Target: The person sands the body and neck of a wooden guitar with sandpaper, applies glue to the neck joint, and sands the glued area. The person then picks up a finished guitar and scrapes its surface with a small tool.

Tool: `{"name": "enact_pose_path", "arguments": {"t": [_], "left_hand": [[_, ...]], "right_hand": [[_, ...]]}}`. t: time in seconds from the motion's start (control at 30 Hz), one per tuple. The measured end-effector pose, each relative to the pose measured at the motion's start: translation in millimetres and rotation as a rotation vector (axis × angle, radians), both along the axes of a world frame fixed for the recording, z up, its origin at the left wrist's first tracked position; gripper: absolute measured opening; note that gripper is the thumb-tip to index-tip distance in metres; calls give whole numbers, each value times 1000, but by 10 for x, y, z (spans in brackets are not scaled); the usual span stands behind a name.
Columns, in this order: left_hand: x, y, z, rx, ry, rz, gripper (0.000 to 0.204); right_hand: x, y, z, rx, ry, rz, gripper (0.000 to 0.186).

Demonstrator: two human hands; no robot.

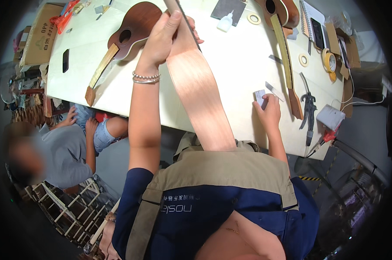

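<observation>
Pale wooden instrument (200,95) is in the left hand (160,42): thumb and fingers closed round its neck end, body slanting from the grip to the apron (217,169). Right hand (269,109), well right of that grip, thumb and fingers partly curled at a small grey block (259,95); cannot tell whether pinched or only touched

The held ukulele (200,91) showed smooth, grained pale wood with a soft sheen; the left ukulele (146,21) was dark reddish wood, satin-smooth. The block (260,96) looked matt. The blade (274,91) looked metal, the bracelets (146,80) polished metal. The bottle (225,22) was translucent plastic, the bag (62,21) thin, crinkled plastic. The notebook (314,14) had paper pages. The carton (39,34) was matt cardboard; apron (222,169) and shirt (209,201) were matt cloth.
</observation>
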State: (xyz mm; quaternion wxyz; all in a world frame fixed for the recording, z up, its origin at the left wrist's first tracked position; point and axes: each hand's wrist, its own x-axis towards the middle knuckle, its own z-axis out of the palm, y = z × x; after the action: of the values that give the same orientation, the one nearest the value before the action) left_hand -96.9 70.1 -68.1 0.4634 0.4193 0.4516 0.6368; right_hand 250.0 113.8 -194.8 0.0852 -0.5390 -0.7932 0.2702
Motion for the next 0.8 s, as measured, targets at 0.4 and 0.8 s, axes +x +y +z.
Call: {"name": "enact_pose_path", "arguments": {"t": [0.4, 0.8], "left_hand": [[289, 324, 27, -136, -317, 63, 83], [368, 537, 32, -271, -407, -14, 105]], "right_hand": [[-1502, 941, 1503, 329, 673, 920, 41], [-1744, 1316, 1474, 900, 424, 860, 35]]}}
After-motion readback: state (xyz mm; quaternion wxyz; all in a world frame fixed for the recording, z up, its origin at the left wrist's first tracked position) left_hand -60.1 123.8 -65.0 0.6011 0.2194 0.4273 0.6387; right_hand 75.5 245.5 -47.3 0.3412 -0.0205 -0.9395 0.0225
